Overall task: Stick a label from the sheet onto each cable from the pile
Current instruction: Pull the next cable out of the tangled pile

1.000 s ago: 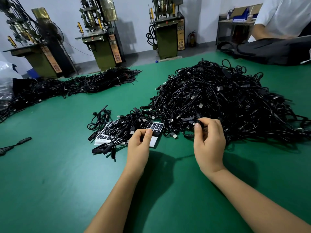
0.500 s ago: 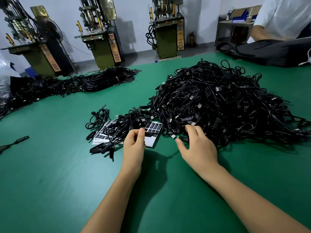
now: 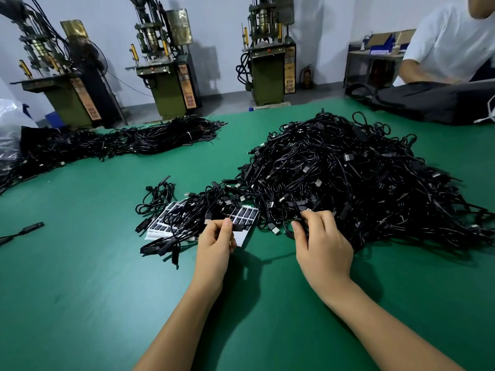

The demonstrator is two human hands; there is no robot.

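Green matting carried everything. My left hand (image 3: pixel 214 242) pinched a label at the label sheet (image 3: pixel 242 219), half buried under cables; my right hand (image 3: pixel 321 242) gripped one cable at the pile (image 3: pixel 348 183). I judged peeling slowly, then pulling a single cable free, wisest.

Both bare forearms reach in from the near edge and angle toward each other, the left from the near left, the right from the near right. The left hand (image 3: pixel 214 245) lies back-up with its fingers curled and the thumb pressed against the forefinger in a pinch at its far tip. The right hand (image 3: pixel 322 245), a little farther right and level with it, also shows its back, its fingers bent downward and its thumb spread toward the left.
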